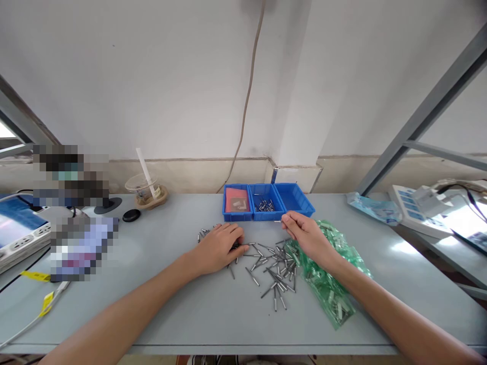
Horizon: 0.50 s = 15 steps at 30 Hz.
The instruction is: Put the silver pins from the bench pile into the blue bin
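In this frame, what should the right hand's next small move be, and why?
Probably lift the right hand over the middle blue tray and release the thin piece it pinches: that piece appears just in front of the tray, which holds metal pins. The piece is too small to confirm a match.

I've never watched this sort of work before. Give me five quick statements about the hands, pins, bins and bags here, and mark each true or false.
1. The right hand pinches a small, slim piece. True.
2. The pink sheet is in the middle bin. False: the pink sheet is in the left bin.
3. The left hand is down at the table, over some pins. True.
4. The green bags lie left of the loose pins. False: the green bags lie to their right.
5. The middle bin holds metal pieces. True.
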Tool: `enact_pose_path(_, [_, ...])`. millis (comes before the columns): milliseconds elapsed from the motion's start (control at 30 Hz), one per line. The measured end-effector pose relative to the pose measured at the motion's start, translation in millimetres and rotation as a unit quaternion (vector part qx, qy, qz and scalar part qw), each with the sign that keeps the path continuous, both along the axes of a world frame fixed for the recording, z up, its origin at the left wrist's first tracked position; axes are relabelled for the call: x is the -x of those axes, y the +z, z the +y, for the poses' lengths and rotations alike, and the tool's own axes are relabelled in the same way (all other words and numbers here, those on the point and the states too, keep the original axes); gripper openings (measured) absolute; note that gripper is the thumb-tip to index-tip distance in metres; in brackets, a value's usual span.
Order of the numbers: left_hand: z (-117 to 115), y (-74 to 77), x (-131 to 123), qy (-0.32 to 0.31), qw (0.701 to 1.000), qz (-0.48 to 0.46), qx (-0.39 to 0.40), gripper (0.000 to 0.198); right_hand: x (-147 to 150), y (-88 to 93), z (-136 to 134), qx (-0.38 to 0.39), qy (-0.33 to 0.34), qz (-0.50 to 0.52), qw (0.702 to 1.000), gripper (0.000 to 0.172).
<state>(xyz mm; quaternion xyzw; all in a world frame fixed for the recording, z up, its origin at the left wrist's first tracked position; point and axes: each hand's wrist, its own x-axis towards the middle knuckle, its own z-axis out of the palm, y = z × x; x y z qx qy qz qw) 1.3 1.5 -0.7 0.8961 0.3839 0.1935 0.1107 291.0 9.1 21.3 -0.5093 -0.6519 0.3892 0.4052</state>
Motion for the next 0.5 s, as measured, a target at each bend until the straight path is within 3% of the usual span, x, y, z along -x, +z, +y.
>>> enact_pose_path(100, [-0.1,0.5,-0.2,0.001,1.0,0.005,0.002,0.025,-0.1,3.1,0.0,0.082,0.031,0.12,0.989,0.043])
enact_pose_path(200, [-0.2,0.5,-0.4,0.003,1.0,0.007,0.005,0.023,0.7,6.4,-1.3,0.108,0.037,0.193,0.975,0.036])
enact_pose_path(500, [-0.1,1.2,-0.7,-0.001,1.0,0.011,0.003,0.022,2.7,4.5,-0.9,0.093,0.021,0.197,0.976,0.03])
